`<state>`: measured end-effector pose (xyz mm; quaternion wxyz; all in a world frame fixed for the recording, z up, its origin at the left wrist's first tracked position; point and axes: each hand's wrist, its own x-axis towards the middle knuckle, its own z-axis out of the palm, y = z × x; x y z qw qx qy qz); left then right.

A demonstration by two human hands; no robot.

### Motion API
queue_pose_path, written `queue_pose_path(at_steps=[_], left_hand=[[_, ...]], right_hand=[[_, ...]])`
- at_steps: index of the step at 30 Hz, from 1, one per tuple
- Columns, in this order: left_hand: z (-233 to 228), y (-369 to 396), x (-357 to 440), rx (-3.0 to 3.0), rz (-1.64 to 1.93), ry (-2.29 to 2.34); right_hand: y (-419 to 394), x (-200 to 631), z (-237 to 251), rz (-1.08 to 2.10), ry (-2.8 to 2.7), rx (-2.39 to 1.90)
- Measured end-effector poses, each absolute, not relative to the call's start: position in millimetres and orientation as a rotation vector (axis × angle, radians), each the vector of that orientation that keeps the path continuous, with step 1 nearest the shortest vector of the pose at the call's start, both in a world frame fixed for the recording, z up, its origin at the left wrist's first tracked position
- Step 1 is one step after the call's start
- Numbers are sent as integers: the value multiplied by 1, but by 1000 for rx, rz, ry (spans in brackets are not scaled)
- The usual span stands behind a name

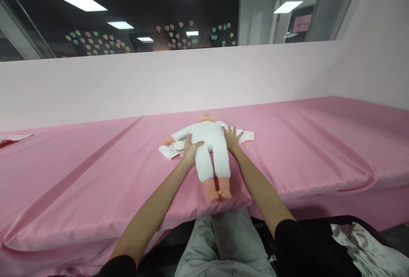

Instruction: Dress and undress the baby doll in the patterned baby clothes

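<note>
Facing a pink bed point(96, 174) and pale wall point(128, 85), you press your open left hand point(191, 149) and right hand point(231, 138) on a doll point(209, 140) over white cloth point(244, 135).

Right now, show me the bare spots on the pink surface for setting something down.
Bare pink sheet runs wide right of the doll, up to the pink wall. Left, it is bare between the doll and a small cloth at the far edge. Crowded: around the doll, where the left hand, right hand and white garment lie.
</note>
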<state>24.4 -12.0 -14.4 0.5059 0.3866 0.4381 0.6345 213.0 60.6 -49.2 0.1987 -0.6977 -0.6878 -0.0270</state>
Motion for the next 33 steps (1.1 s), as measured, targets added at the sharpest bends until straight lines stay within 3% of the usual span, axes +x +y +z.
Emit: queue_pose_path(at_steps=[13, 28, 33], left_hand=[[0, 3, -30, 881, 1654, 1084], [1, 14, -105, 594, 2011, 1162], [-7, 12, -129, 659, 1982, 1174]], right_hand=[[59, 224, -52, 98, -1800, -2038], [64, 226, -54, 95, -1830, -2098], [65, 228, -57, 77, -1836, -2098]])
